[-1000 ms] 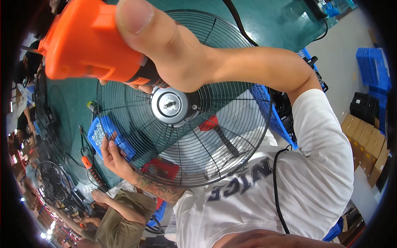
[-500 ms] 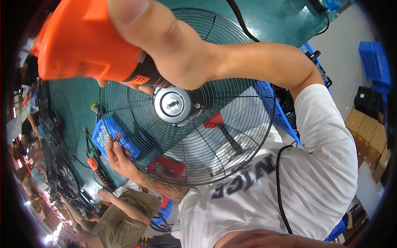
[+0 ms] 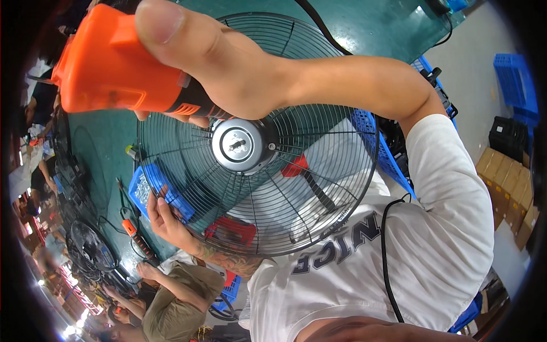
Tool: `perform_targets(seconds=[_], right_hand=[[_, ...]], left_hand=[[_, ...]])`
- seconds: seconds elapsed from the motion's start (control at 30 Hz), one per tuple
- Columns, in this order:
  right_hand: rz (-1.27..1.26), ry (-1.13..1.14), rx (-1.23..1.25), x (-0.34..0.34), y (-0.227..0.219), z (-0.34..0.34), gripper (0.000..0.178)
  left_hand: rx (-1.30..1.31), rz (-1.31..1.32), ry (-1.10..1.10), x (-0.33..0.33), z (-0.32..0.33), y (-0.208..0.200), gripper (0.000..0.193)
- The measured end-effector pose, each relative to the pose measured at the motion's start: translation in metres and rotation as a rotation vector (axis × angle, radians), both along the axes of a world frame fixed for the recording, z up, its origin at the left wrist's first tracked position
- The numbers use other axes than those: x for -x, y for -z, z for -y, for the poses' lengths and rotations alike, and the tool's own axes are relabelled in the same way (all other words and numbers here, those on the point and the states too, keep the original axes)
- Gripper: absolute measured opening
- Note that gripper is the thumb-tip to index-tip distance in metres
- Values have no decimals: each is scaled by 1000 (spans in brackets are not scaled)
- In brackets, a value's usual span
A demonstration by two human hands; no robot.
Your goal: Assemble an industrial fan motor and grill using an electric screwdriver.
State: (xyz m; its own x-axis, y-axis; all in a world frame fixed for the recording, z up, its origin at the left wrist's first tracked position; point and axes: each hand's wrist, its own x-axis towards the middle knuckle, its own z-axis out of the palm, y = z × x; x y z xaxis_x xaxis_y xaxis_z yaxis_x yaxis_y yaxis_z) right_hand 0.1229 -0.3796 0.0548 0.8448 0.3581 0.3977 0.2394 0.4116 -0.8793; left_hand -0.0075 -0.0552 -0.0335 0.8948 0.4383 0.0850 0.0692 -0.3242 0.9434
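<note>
Large, dark block letters — tilted, creased — cross a white, short-sleeved fabric T-shirt; smaller dark print is unreadable.

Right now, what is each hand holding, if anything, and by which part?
The right hand holds the orange power tool around its body. The left hand is at the rim of the fan guard; I cannot tell whether it grips.

Your chunky orange-and-black plastic power tool looks smooth; your round black metal-wire fan guard, slightly shiny; the round silver metal hub, glossy; your white short-sleeved cloth T-shirt, matt.
</note>
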Motion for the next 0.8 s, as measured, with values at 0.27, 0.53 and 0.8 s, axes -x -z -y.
perform_targets(seconds=[0.27, 0.53, 0.8], right_hand=[[7, -49, 71, -3, 3, -4, 92], [-5, -132, 58, -7, 12, -11, 91], [-119, -254, 46, -10, 2, 4, 113]], left_hand=[[-3, 9, 25, -6, 1, 3, 32], [-22, -2, 9, 2, -3, -4, 33], [-32, -213, 128, -10, -3, -7, 32]])
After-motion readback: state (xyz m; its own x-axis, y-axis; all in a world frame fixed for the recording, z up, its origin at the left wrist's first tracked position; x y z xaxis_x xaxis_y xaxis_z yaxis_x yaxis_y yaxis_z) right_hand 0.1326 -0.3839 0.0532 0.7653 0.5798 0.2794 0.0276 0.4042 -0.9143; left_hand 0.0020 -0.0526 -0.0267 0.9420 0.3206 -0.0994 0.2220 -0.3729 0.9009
